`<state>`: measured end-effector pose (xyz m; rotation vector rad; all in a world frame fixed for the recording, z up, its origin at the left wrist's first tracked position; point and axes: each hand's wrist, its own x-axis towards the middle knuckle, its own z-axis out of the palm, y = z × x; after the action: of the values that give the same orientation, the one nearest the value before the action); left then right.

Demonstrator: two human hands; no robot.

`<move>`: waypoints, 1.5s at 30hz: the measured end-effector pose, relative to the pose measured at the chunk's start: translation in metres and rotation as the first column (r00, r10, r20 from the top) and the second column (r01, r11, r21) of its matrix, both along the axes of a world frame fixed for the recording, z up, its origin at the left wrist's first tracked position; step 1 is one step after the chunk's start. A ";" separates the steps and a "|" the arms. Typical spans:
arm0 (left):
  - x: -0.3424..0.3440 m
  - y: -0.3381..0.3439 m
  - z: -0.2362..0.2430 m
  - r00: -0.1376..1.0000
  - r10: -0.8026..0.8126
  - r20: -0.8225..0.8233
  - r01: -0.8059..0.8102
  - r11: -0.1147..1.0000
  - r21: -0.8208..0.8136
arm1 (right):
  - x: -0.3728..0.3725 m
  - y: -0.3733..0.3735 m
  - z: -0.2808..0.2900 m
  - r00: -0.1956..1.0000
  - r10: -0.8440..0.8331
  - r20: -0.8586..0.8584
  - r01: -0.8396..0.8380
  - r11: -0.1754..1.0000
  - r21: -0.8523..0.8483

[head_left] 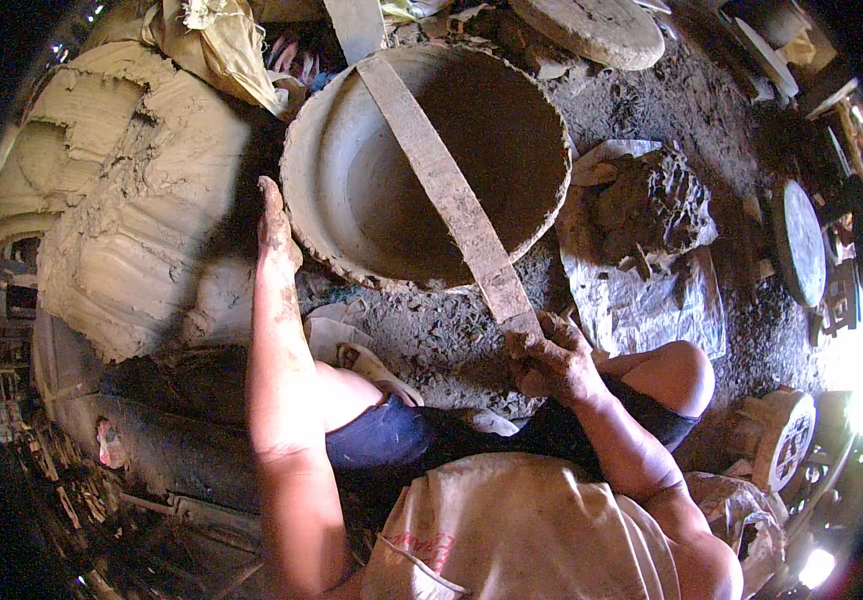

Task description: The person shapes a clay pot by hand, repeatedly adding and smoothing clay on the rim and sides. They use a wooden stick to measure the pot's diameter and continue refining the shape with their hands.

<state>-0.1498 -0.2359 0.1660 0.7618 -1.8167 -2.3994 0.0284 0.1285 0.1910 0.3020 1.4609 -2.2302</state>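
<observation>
A large round clay pot (342, 190) with a rough, notched rim sits in front of me. A long flat wooden board (437, 185) lies diagonally across its mouth. My right hand (552, 355) is closed around the near end of this board, below the pot's right side. My left hand (277, 225) is beside the pot's left rim, muddy, fingers extended and seen edge-on; whether it touches the rim I cannot tell. A big mound of pale wet clay (122, 210) is to the left of that hand.
Dark clay (657, 200) lies on plastic sheeting (647, 300) at the right. Round slabs (592, 25) (797, 240) rest at the upper and far right, another disc (787, 440) lower right. A crumpled yellowish sack (222, 50) lies at the back. My bent legs are below the pot.
</observation>
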 end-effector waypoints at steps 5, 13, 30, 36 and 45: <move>0.001 0.001 0.001 1.000 0.020 0.012 -0.020 1.000 -0.011 | -0.001 0.005 -0.011 0.999 0.042 0.025 -0.042 0.999 0.007; 0.005 0.008 0.008 1.000 0.000 0.001 0.000 0.999 -0.043 | 0.000 0.013 -0.023 0.997 0.081 -0.009 -0.082 0.994 -0.066; 0.000 -0.004 -0.007 0.998 -0.054 -0.020 0.054 0.999 0.001 | 0.000 0.013 -0.023 0.994 0.101 -0.034 -0.103 0.994 -0.038; -0.002 -0.005 -0.008 0.999 -0.052 -0.010 0.052 0.999 -0.005 | 0.001 0.011 -0.025 0.995 0.083 -0.057 -0.088 0.992 -0.095; 0.001 -0.001 -0.004 0.998 -0.061 -0.035 0.061 0.998 -0.006 | 0.000 0.009 -0.014 0.996 0.087 -0.021 -0.088 0.994 -0.067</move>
<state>-0.1485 -0.2367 0.1620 0.6692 -1.8590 -2.4277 0.0286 0.1375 0.1769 0.1928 1.3776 -2.2118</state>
